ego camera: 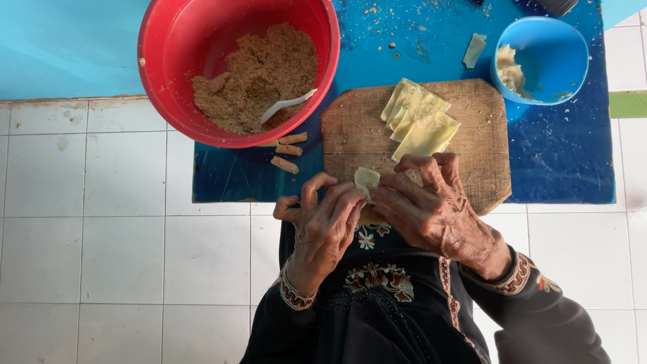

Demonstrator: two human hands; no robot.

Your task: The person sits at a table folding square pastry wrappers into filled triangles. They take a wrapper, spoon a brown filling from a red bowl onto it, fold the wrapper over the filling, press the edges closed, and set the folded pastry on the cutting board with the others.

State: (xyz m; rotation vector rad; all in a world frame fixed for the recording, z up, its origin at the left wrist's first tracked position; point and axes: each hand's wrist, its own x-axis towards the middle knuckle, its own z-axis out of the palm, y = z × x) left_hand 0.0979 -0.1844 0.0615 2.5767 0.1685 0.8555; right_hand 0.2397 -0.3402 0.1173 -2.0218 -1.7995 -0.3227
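Both my hands meet over the near edge of a wooden cutting board (pixel 472 145). My left hand (pixel 323 226) and my right hand (pixel 431 209) pinch a small pale dough wrapper (pixel 366 180) between their fingertips, folded around something I cannot see. A fanned stack of yellow square wrappers (pixel 418 118) lies on the board just beyond my right hand. A red bowl (pixel 175 81) at the upper left holds brown crumbly filling (pixel 259 74) with a white spoon (pixel 286 104) stuck in it.
Three finished brown rolls (pixel 286 152) lie on the blue mat (pixel 566 162) below the red bowl. A blue bowl (pixel 556 57) with pale paste stands at the upper right, a loose wrapper scrap (pixel 474 49) beside it. White floor tiles (pixel 101 249) surround the mat.
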